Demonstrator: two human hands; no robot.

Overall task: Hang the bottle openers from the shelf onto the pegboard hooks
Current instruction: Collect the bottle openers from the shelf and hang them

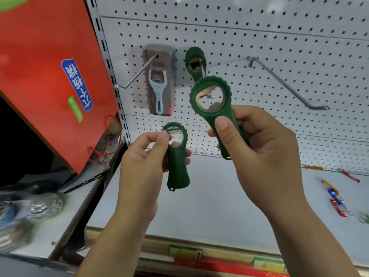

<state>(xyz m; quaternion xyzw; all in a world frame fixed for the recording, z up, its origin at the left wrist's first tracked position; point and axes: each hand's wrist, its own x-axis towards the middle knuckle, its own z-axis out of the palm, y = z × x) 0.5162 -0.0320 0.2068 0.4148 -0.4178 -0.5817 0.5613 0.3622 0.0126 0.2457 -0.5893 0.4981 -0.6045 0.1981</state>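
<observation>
Two green openers in the hands, one more already on a hook.

Right hand (265, 154) closed around the handle of the upper green opener (214, 102), ring raised close to the middle hook (203, 69) where the hung opener (194, 60) sits. Left hand (143, 158) pinching the ring of the lower green opener (176, 154), handle hanging down above the shelf (219, 196). Probably light and stiff, hard plastic with a metal insert, a little smooth; best held at the narrow handle, keeping the ring free for the hook. Long empty hook (283, 84) free at right on the pegboard (279, 37).
</observation>
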